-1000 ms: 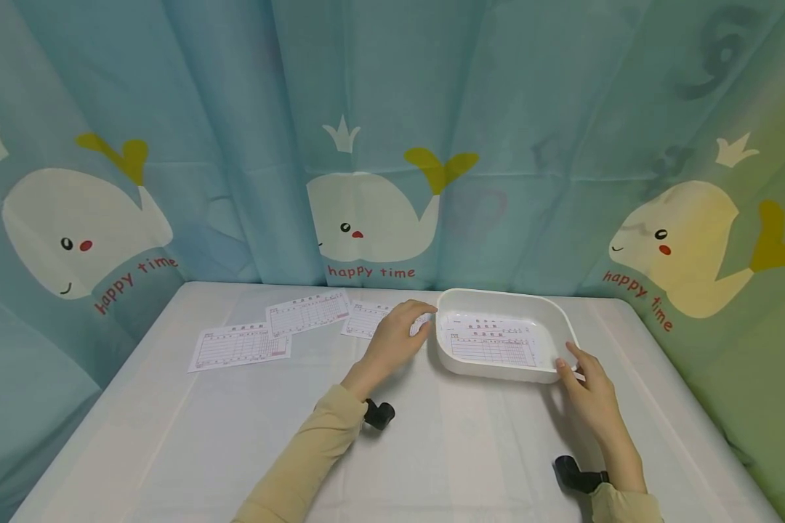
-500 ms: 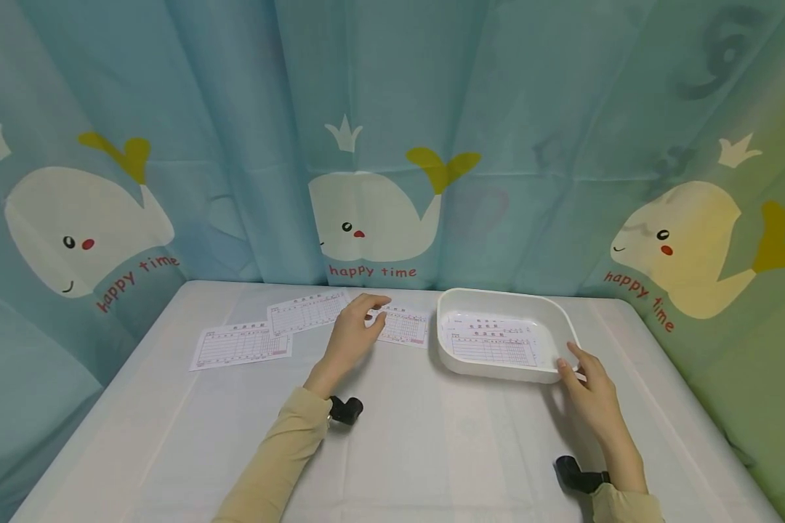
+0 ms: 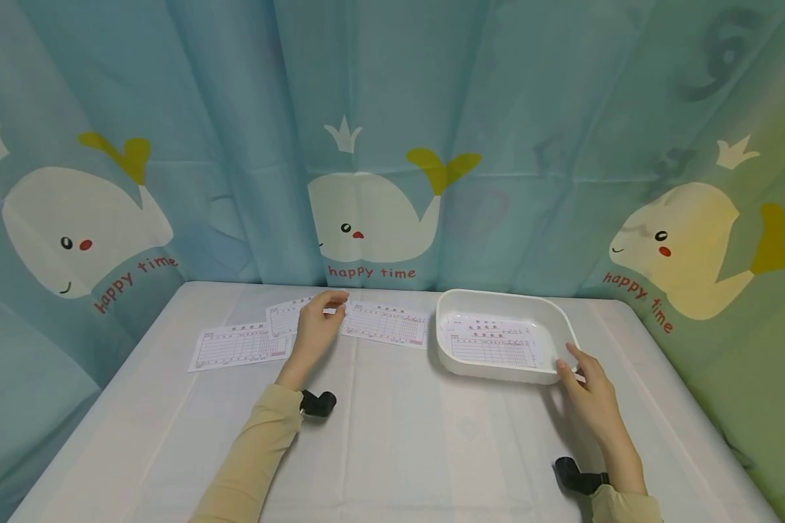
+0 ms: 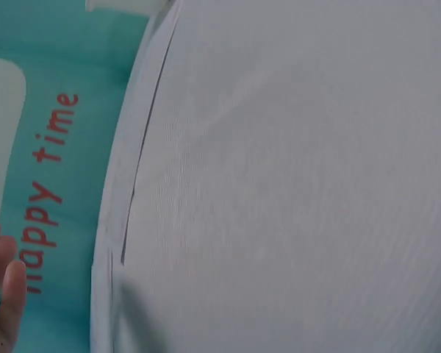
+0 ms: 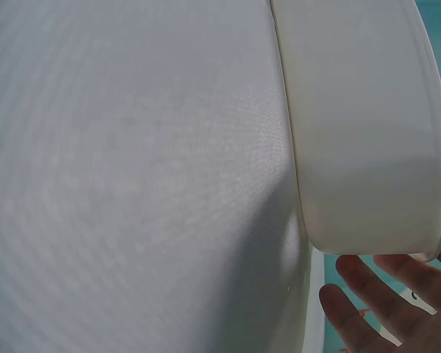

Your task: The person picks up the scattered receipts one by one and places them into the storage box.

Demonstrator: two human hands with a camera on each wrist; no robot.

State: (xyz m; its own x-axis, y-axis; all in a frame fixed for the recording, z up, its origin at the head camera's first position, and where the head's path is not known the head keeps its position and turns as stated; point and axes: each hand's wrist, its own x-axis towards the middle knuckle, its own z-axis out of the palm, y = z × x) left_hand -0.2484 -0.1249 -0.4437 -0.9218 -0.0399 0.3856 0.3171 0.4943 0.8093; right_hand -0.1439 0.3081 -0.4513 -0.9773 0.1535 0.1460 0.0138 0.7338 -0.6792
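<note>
Along the far side of the table point(image 3: 405, 450), three printed slips lie flat in a loose row: left slip point(image 3: 229, 349), middle slip point(image 3: 284, 317) and right slip point(image 3: 384, 324). The left and middle ones meet near a corner, perhaps overlapping; spread this way, most of each face shows, so each is probably simple to single out. The left hand point(image 3: 315, 333) is over the right end of the middle slip, fingers loosely bent, thumb and forefinger parted with nothing seen between them. That shape would suit thin paper, though whether a fingertip touches the slip I cannot tell.

Just beside the right slip sits the tray point(image 3: 497, 372), upright, likely placed there to keep the reach short. Inside, at least two tray slips point(image 3: 490, 349) overlap, their headings staggered; the low walls probably stop them straying. The right hand point(image 3: 589, 388) holds the tray's near right corner, thumb and forefinger at the rim, other fingers spread by the outside of the end wall. Such a grip presumably steadies the tray while leaving its mouth unblocked.
</note>
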